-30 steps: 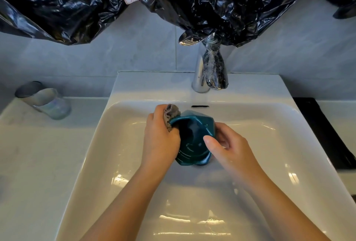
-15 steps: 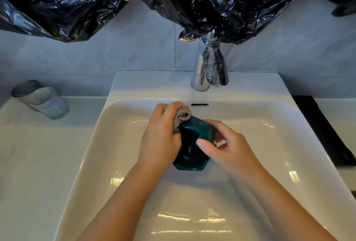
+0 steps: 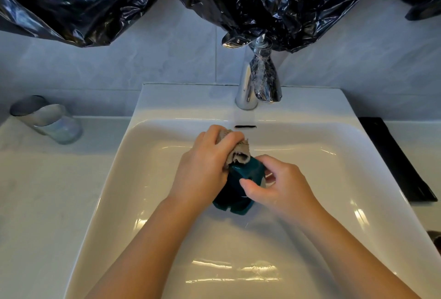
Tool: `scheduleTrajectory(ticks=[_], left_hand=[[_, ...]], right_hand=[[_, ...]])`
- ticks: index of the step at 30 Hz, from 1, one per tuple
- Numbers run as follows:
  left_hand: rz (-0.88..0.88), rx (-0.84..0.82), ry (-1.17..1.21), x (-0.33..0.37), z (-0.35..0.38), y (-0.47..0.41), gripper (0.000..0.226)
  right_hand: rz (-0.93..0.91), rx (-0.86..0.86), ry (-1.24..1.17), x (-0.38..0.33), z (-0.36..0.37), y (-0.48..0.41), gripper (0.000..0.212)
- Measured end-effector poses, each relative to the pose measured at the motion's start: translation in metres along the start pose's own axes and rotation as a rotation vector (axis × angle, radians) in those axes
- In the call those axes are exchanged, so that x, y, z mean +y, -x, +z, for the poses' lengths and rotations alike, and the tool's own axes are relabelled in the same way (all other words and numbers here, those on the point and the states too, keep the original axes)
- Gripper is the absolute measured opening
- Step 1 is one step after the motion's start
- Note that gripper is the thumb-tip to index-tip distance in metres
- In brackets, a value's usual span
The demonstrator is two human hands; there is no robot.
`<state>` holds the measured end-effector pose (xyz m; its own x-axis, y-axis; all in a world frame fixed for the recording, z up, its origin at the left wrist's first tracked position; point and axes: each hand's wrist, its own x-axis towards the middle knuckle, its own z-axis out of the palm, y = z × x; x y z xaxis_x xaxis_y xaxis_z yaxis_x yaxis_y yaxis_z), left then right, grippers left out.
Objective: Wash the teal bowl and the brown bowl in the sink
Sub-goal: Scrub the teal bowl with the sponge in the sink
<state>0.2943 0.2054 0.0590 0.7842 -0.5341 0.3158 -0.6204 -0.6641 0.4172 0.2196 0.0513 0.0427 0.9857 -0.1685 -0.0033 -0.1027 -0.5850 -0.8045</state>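
Now, below the chrome faucet [image 3: 259, 79], the left hand [image 3: 202, 169] rubs a crumpled beige cloth [image 3: 238, 153] on the angular teal bowl [image 3: 238, 186], gripped by the right hand [image 3: 279, 184]; rinsing probably comes next.

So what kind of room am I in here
Most likely a bathroom or washroom. A white ceramic basin sits in a pale countertop, a chrome single-lever tap stands behind it against grey wall tiles, and a clear glass tumbler stands beside the basin.
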Motion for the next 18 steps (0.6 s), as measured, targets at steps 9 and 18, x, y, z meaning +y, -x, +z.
scheduleTrajectory(ticks=[9, 18], left_hand=[[-0.535, 0.241, 0.579, -0.008, 0.0077, -0.0009, 0.046], [-0.091, 0.126, 0.17, -0.0091, 0.0021, -0.0016, 0.065]], right_hand=[[-0.009, 0.043, -0.126, -0.001, 0.0036, 0.0005, 0.044], [-0.022, 0.081, 0.021, -0.0002, -0.0025, -0.0009, 0.045]])
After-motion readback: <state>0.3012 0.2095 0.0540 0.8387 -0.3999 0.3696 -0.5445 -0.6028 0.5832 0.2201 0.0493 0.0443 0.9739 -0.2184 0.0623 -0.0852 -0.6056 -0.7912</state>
